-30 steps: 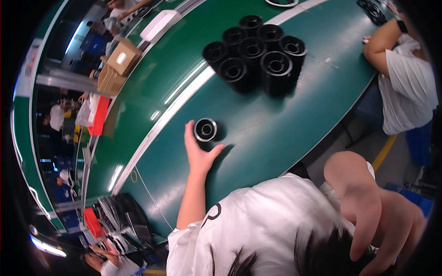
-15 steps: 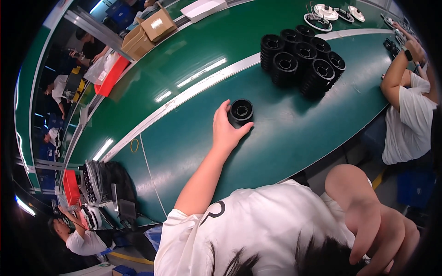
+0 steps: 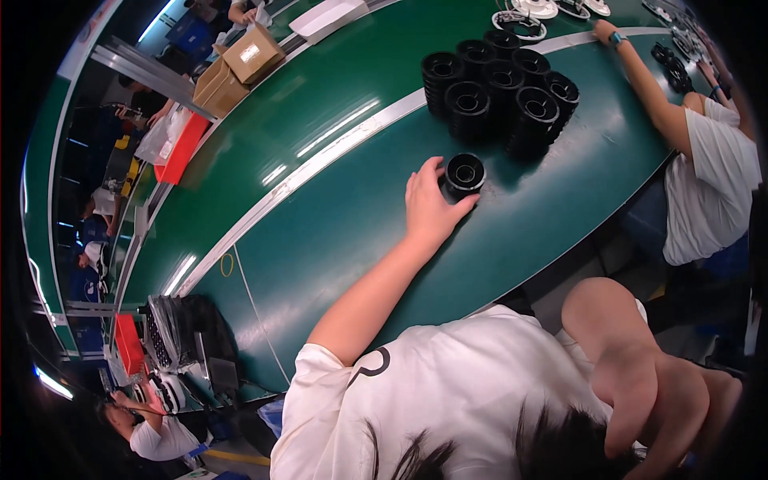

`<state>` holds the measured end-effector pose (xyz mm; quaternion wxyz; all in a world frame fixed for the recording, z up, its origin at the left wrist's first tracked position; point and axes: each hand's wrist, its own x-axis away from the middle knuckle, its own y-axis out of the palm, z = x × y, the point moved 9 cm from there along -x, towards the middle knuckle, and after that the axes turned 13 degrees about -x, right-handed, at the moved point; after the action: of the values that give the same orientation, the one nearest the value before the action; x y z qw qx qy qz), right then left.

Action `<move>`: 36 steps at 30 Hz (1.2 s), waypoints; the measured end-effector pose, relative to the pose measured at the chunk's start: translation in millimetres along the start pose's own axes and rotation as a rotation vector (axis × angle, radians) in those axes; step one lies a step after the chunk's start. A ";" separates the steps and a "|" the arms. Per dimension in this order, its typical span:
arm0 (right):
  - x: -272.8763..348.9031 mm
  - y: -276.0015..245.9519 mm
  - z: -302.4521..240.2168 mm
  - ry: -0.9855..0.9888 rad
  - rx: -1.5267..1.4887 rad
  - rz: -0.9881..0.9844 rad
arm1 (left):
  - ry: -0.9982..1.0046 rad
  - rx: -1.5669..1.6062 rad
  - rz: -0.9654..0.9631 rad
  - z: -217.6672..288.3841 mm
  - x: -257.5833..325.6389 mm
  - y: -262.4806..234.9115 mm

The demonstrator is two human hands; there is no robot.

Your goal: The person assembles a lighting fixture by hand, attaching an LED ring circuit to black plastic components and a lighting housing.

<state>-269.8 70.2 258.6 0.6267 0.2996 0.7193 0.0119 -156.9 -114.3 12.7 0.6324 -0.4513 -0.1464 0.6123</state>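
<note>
My left hand (image 3: pixel 432 204) is closed round the side of a black ribbed plastic cup (image 3: pixel 466 174) that has a round inner ring. The cup stands upright on the green worktable (image 3: pixel 352 248), its opening facing up. Several stacks of the same black cups (image 3: pixel 504 78) stand just beyond it to the right. My right hand (image 3: pixel 672 396) is raised close to the camera at the lower right, near dark hair. Its fingers look bent and apart with nothing seen in them, though the tips are partly lost in the dark rim.
A metal strip (image 3: pixel 344 140) divides the table from a green belt. White round parts with cables (image 3: pixel 520 26) lie at the far right, where a co-worker's arm (image 3: pixel 652 96) reaches in. A yellow band (image 3: pixel 227 265), black bagged items (image 3: pixel 188 328) and cardboard boxes (image 3: pixel 252 54) are at the left.
My left hand and the cup have moved right and a little away, closer to the stacks. The co-worker's arm at the right has stretched out toward the white parts.
</note>
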 end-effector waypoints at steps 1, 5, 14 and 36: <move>0.5 -1.0 -1.2 -0.025 0.001 -0.009 | 0.003 0.001 -0.001 1.7 -2.3 4.1; 3.0 -2.1 -10.4 -0.125 0.003 -0.049 | -0.009 -0.015 -0.023 6.5 -9.5 15.9; 0.2 -3.2 -17.5 0.131 0.264 0.120 | 0.006 -0.014 -0.026 9.4 -14.3 17.0; -6.3 -30.5 -28.4 0.178 0.264 0.195 | 0.068 -0.018 0.084 20.0 -13.8 2.3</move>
<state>-308.1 52.5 258.3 0.5116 0.4455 0.7346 0.0046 -176.0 -119.3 27.1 0.6069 -0.4831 -0.1113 0.6212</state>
